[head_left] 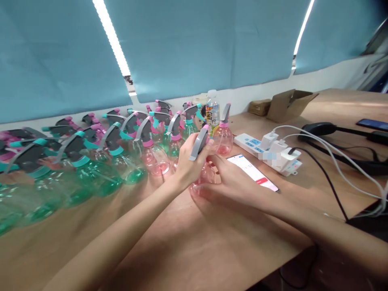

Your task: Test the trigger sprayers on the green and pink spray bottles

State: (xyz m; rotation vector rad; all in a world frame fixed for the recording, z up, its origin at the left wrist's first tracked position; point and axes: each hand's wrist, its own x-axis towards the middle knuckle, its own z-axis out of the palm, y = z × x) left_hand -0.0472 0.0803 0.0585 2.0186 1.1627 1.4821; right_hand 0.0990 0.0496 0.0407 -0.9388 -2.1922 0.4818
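Observation:
A pink spray bottle (206,173) with a grey and pink spray head (199,143) stands on the brown table (169,246) between my hands. My left hand (189,159) is wrapped round the spray head and neck. Lower down, my right hand (228,180) grips the clear pink body from the right side. Another pink spray bottle (223,139) is just behind my right hand. Rows of green and pink spray bottles fill the left side, the closest being a pink one (154,157) and a green one (129,165).
A phone (253,171) lies right of my hands, beside a white power strip (266,151) with chargers and cables. A drink bottle (212,107), an open cardboard box (287,105) and a black headset (321,129) are farther back. Blue sheeting (188,44) covers the wall.

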